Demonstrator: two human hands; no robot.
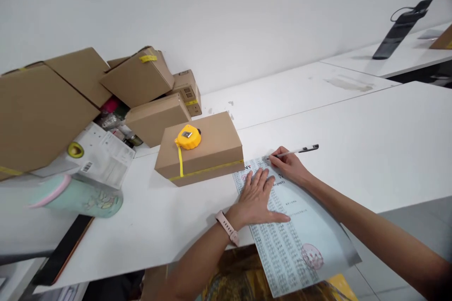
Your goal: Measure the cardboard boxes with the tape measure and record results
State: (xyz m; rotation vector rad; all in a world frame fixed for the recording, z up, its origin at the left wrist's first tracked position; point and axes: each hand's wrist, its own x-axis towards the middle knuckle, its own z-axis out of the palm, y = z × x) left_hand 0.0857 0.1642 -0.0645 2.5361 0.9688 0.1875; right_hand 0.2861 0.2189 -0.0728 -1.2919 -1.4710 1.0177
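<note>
I see the left hand (259, 200) flat on the printed sheet (300, 230), its grip spread, fingers fanned and pressing the paper down. The right hand (289, 167) has its grip pinching a pen (298, 151), tip on the sheet's top edge. The sheet lies at the near edge of the white surface (353, 150), overhanging it. Just left stands a cardboard box (203, 150) with a yellow tape measure (188, 137) on top.

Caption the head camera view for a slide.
Left hand flat on a printed sheet, right hand holding a pen to it.
</note>
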